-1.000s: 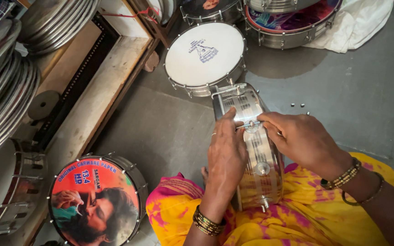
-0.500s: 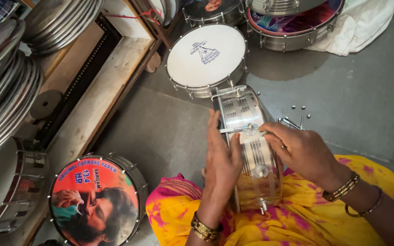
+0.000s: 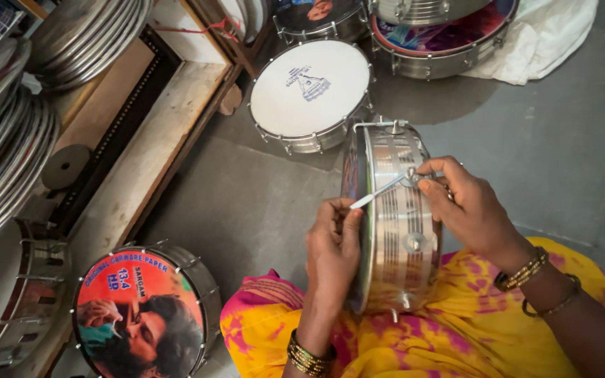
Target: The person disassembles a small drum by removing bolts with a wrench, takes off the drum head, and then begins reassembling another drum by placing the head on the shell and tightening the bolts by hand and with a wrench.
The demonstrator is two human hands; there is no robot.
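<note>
Head view: metal drum (image 3: 395, 217) on lap; left hand (image 3: 332, 246) and right hand (image 3: 465, 204) grip pinched shut on thin rod (image 3: 379, 192).

- left hand (image 3: 332, 248): bare, stack of thin gold-tone bangles (image 3: 307, 357) at wrist
- right hand (image 3: 472, 208): bare, beaded gold-tone bangles (image 3: 521, 269) at wrist, plus one thin loose bangle (image 3: 560, 302) further up forearm
- forearms bare, no sleeves visible
- lap garment (image 3: 414, 343): bright yellow cloth, pink-magenta tie-dye patches

silver drum (image 3: 397, 224), yellow-pink tie-dye garment (image 3: 449, 336)
</note>
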